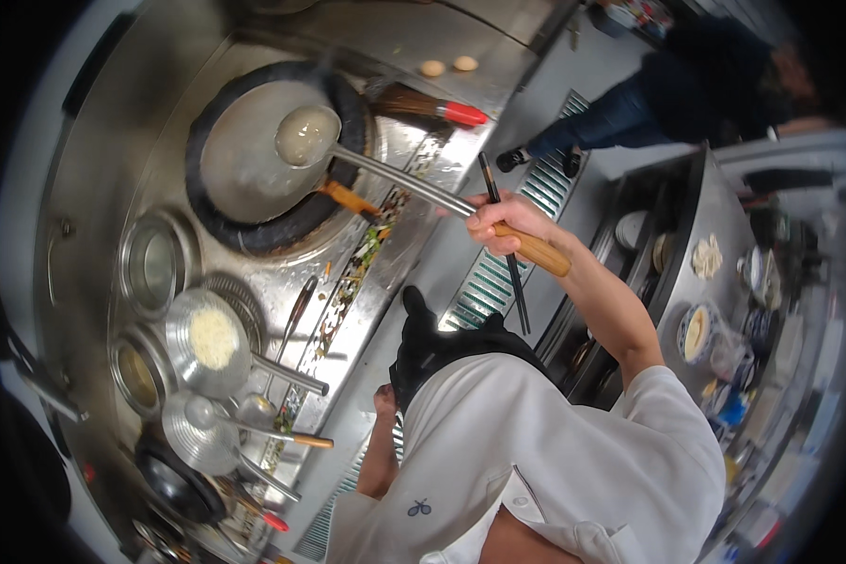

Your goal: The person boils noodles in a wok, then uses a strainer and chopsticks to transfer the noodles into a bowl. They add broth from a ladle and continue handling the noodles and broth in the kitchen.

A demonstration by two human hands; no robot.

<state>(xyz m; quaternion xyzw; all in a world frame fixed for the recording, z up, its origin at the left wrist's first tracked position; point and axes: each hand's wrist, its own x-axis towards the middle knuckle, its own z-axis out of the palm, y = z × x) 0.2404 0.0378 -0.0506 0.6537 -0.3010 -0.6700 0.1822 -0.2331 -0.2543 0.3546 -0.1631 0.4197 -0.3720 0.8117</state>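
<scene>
My right hand (pixel 506 224) grips the wooden handle of a steel ladle (pixel 403 179). A pair of dark chopsticks (pixel 515 278) is held in the same hand, crossing the ladle handle. Pale, glossy liquid fills the ladle's bowl, which is over the wok (pixel 247 151). The wok sits in a dark burner ring (pixel 204 204), its wooden handle (pixel 351 199) pointing towards me. Low by my trousers, my left hand (pixel 386 400) hangs with curled fingers and nothing visible in it.
A bamboo wok brush (pixel 412 104) with a red end and two eggs (pixel 448 65) lie beyond the wok. To the left stand steel pots (pixel 156 264) and a strainer pan (pixel 208 343) holding pale food. Food scraps line the gutter (pixel 352 282). Another person (pixel 677 92) stands at upper right.
</scene>
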